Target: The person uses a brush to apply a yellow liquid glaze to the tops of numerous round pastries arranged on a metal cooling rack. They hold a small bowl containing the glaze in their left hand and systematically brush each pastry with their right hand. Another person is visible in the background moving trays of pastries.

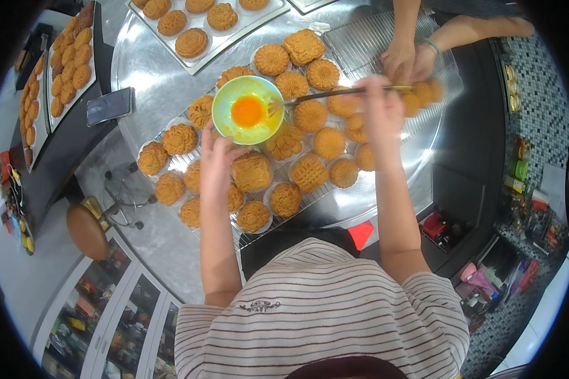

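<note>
My left hand (220,156) holds a small pale green bowl (222,129) by its lower left rim; orange egg yolk (247,111) lies in it. My right hand (378,109), blurred, grips the long dark handle of a brush (322,94), whose bristles touch the inner right side of the bowl. Under both hands, many molded golden mooncakes (310,116) sit on a wire cooling rack (308,201), several on paper or plastic liners. Some have square shapes, such as the one (252,171) below the bowl; others are round or flower-shaped.
A co-worker's hands (408,61) touch mooncakes at the rack's upper right. A metal tray (194,64) of mooncakes lies at the top of the round steel table (142,57). A phone (109,106) rests near the left edge. More trays (78,97) and a brown stool (87,232) are at left.
</note>
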The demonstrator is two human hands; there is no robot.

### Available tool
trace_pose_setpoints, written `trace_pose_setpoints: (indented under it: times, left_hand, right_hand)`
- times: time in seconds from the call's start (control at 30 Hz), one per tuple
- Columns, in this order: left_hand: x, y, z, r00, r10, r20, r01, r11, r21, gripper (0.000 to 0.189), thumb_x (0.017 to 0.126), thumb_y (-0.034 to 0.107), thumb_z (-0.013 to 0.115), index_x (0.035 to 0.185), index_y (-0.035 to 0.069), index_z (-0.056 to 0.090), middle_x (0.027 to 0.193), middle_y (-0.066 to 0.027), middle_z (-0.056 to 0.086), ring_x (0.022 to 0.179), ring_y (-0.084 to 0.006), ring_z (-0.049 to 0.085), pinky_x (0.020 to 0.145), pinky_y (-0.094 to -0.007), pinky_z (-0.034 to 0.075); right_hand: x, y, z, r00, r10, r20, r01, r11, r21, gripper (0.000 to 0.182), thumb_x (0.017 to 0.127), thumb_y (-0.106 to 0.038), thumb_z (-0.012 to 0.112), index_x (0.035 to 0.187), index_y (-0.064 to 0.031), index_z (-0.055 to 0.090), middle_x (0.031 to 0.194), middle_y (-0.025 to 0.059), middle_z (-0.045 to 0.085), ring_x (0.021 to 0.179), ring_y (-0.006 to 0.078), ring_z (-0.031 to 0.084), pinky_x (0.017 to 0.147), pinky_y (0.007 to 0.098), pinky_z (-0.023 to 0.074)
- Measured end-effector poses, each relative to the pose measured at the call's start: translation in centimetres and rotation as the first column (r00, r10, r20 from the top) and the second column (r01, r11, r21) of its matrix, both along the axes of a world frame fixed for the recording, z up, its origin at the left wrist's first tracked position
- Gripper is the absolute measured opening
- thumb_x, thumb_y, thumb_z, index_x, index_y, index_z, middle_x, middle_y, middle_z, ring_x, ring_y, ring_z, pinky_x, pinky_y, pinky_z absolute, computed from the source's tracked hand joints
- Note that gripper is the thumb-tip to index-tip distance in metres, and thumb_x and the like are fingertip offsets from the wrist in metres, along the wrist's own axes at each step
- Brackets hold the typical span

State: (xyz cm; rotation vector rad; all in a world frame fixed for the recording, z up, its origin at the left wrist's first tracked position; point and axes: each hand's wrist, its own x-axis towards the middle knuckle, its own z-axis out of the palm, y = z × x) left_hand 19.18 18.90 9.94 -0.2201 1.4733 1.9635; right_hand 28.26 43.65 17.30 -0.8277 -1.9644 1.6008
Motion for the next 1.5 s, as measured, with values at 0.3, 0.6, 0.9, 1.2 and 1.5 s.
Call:
trace_pose_setpoints:
  times: [0.3,0.6,0.9,1.2,1.5]
  left_hand:
    - [-0.5,-1.4,0.9,0.994,0.101,-0.031,-0.102,0.994,-0.029,0.053,0.086,0.008,0.046,0.136,-0.003,0.031,0.117,-0.017,0.056,0.099,-0.0285,0.063,0.082,-0.0412,0.055]
    - [-0.3,-2.3,0.0,0.996,0.092,-0.017,-0.093,0.995,-0.026,0.051,0.088,0.008,0.044,0.136,-0.003,0.031,0.119,-0.0159,0.055,0.102,-0.0271,0.062,0.08,-0.0404,0.056]
    - [0.0,-2.1,-0.2,0.995,0.104,-0.011,-0.104,0.994,0.02,0.055,0.088,0.006,0.046,0.138,-0.006,0.027,0.115,-0.0164,0.056,0.097,-0.0264,0.064,0.081,-0.0418,0.056]
    - [0.4,-2.6,0.2,0.996,0.084,-0.018,-0.084,0.996,-0.022,0.051,0.088,0.008,0.043,0.136,-0.002,0.032,0.121,-0.0156,0.055,0.104,-0.0275,0.062,0.08,-0.0423,0.055]
    - [0.3,-3.1,-0.1,0.994,0.108,-0.01,-0.108,0.994,0.028,0.049,0.089,0.007,0.044,0.135,-0.003,0.031,0.116,-0.0158,0.057,0.099,-0.0259,0.064,0.08,-0.0406,0.056]
  right_hand:
    - [-1.7,2.2,-4.3,0.993,-0.02,0.114,0.015,0.999,0.048,0.033,0.101,-0.025,0.043,0.091,0.0005,0.062,0.076,0.0067,0.069,0.056,0.0061,0.046,0.055,0.0244,0.0389]
    - [-0.9,3.3,-5.3,0.973,-0.205,0.108,0.205,0.979,0.005,0.038,0.101,-0.029,0.041,0.09,0.0005,0.063,0.072,0.0054,0.068,0.056,0.0047,0.041,0.055,0.0242,0.0346]
    - [1.4,5.2,-5.2,0.991,-0.096,0.09,0.079,0.981,0.174,0.033,0.101,-0.022,0.042,0.092,0.0013,0.062,0.076,0.0065,0.069,0.066,0.0092,0.054,0.063,0.0294,0.0422]
    - [1.7,-0.7,-3.1,0.915,0.299,0.27,-0.401,0.739,0.541,0.013,0.09,-0.013,0.055,0.092,-0.0047,0.065,0.093,0.0095,0.068,0.076,0.0278,0.067,0.069,0.0347,0.0529]
    - [1.4,0.1,-3.1,0.854,0.283,0.436,-0.497,0.693,0.523,0.015,0.086,-0.012,0.059,0.1,-0.0152,0.061,0.085,0.0091,0.067,0.073,0.0269,0.067,0.063,0.0378,0.0525]
